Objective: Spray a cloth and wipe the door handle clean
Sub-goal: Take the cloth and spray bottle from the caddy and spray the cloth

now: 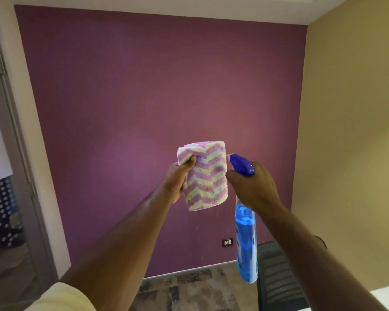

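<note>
Your left hand (177, 180) has its grip pinched on the folded cloth (203, 176): the thumb presses into the front near the upper left corner, and the other fingers are hidden behind the fabric. The cloth stands upright in that grip, long axis vertical, its purple, yellow and white zigzag face turned toward you and its lower edge hanging free below the hand.

Your right hand (254, 187) is wrapped tight around the neck of the spray bottle (246, 241), fingers curled fully round it; whether one sits on the trigger cannot be told. The bottle hangs nearly vertical below that grip, blue liquid in its body. Its blue spray head (240, 164) juts out above the knuckles and points left, nozzle just beside the cloth's right edge.

Both grips are raised against the purple wall (144, 97).
</note>
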{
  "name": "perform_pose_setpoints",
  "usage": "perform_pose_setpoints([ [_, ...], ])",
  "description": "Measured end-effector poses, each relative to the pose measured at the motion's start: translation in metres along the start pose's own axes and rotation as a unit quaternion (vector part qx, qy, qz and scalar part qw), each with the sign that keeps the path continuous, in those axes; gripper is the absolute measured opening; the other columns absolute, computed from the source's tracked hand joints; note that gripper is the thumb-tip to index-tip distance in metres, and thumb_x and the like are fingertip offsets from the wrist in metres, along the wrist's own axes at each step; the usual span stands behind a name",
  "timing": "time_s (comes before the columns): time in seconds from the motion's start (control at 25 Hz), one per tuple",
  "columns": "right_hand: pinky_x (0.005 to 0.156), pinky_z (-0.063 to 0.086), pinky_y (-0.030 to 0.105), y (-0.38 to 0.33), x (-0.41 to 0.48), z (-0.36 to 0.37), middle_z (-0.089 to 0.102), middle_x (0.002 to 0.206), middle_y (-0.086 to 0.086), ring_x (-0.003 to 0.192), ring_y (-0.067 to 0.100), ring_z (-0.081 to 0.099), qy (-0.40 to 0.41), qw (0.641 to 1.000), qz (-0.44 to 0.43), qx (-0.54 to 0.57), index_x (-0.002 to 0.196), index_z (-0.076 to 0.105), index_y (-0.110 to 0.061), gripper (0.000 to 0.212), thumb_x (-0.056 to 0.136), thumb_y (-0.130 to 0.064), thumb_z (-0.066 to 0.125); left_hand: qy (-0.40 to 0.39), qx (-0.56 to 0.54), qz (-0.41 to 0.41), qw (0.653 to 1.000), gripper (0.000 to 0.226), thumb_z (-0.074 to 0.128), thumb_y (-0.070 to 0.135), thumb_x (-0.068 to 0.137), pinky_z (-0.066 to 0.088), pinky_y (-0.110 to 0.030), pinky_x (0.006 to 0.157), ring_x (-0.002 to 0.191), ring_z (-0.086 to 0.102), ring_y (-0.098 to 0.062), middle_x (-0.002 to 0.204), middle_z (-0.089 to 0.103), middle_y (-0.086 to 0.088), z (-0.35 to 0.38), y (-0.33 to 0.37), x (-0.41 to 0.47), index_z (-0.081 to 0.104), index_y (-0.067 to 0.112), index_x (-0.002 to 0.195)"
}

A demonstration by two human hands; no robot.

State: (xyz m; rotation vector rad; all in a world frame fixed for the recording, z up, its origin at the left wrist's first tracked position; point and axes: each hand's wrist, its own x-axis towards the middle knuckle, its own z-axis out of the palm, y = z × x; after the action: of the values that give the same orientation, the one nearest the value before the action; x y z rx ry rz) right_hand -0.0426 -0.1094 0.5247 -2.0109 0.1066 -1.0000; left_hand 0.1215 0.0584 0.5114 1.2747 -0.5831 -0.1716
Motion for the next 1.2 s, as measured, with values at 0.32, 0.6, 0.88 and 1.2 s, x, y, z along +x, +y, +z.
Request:
perform_pose_setpoints([
  [0.32, 0.050, 0.046, 0.031, 0.058, -0.019, 0.008, 0.050, 0.048, -0.009, 0.046, 0.008, 0.047, -0.029, 0.999, -0.002, -0.027, 0.067, 0.054, -0.024, 0.027, 0.066, -0.051, 0.057, 0.005, 0.001, -0.019, 1.000, 0.061, 0.075, 0.048, 0.087, 0.059, -0.060, 0.099, 0.117, 0.073, -0.035, 0.130, 0.074, -0.014, 0.004, -0.020, 0.002, 0.067, 0.012, 0.135],
  [0.6, 0.060, 0.051, 0.034, 0.142, -0.059, 0.012, 0.061, 0.075, -0.004, 0.065, 0.018, 0.061, -0.026, 0.997, 0.057, -0.042, 0.085, 0.058, -0.025, 0.036, 0.067, -0.055, 0.062, 0.025, 0.011, -0.063, 0.998, 0.063, 0.076, 0.048, 0.084, 0.064, -0.048, 0.088, 0.117, 0.074, -0.034, 0.128, 0.076, -0.010, 0.009, -0.066, -0.003, 0.068, 0.012, 0.135],
  [0.88, 0.069, 0.061, 0.045, 0.244, -0.107, 0.025, 0.066, 0.082, -0.002, 0.074, 0.023, 0.067, -0.080, 0.989, 0.117, -0.053, 0.095, 0.062, -0.027, 0.028, 0.076, -0.047, 0.068, 0.049, 0.024, -0.114, 0.992, 0.046, 0.070, 0.039, 0.101, 0.055, -0.061, 0.107, 0.121, 0.071, -0.036, 0.134, 0.073, -0.014, -0.002, -0.127, -0.004, 0.066, 0.011, 0.137],
  [1.2, 0.064, 0.049, 0.021, 0.364, -0.168, 0.046, 0.060, 0.088, -0.007, 0.080, 0.015, 0.064, -0.124, 0.969, 0.207, -0.056, 0.099, 0.059, -0.033, 0.031, 0.083, -0.025, 0.085, 0.061, 0.028, -0.178, 0.982, 0.040, 0.076, 0.040, 0.095, 0.062, -0.053, 0.095, 0.112, 0.076, -0.031, 0.123, 0.079, -0.007, -0.027, -0.207, -0.015, 0.072, 0.017, 0.128],
])
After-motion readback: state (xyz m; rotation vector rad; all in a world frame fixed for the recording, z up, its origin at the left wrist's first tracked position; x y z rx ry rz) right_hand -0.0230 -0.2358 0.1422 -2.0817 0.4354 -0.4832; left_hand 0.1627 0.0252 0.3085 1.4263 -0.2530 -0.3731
